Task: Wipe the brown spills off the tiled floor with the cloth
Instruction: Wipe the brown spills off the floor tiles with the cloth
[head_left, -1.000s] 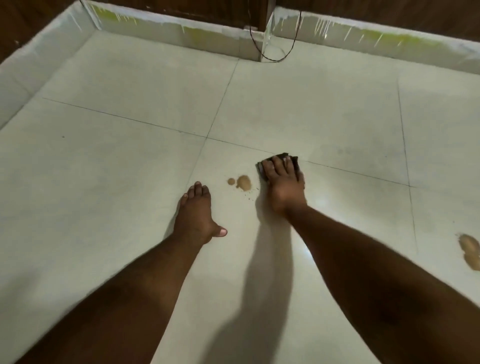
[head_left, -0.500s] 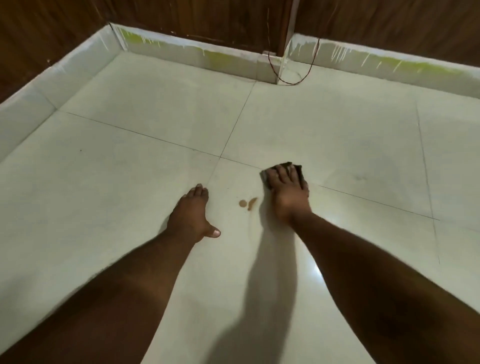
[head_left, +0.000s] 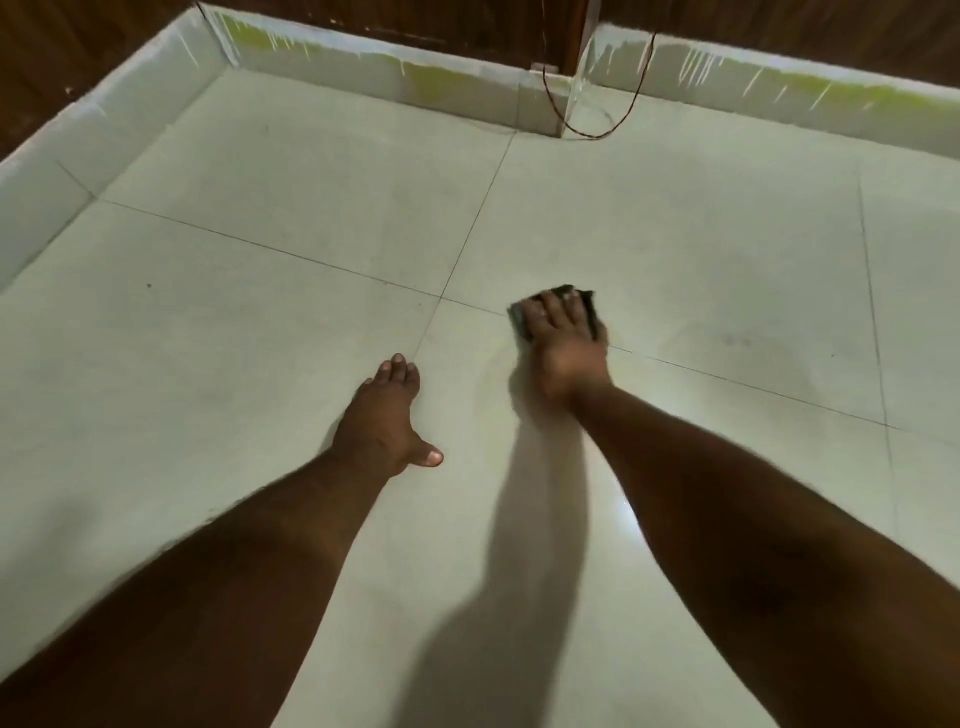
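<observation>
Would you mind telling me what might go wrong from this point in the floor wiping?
1. The right hand covers most of the dark cloth, so a soiled cloth could smear brown residue instead of lifting it.
2. The tile near the arms looks glossy; if wet, the left hand braced flat on the floor could slip.
3. No brown spill shows in this view, so any lying outside it might be missed.

**Floor clearance**

Tiled floor (head_left: 260, 322) is open toward the left, far and right edges; nothing stands on it. Only obstacles: left hand (head_left: 382, 426) planted flat near centre, right hand (head_left: 563, 343) pressing the cloth (head_left: 519, 318) just beyond it. Clear lane between them. Skirting (head_left: 363, 78) bounds the far edge; wire (head_left: 592, 136) droops onto the floor there.
</observation>
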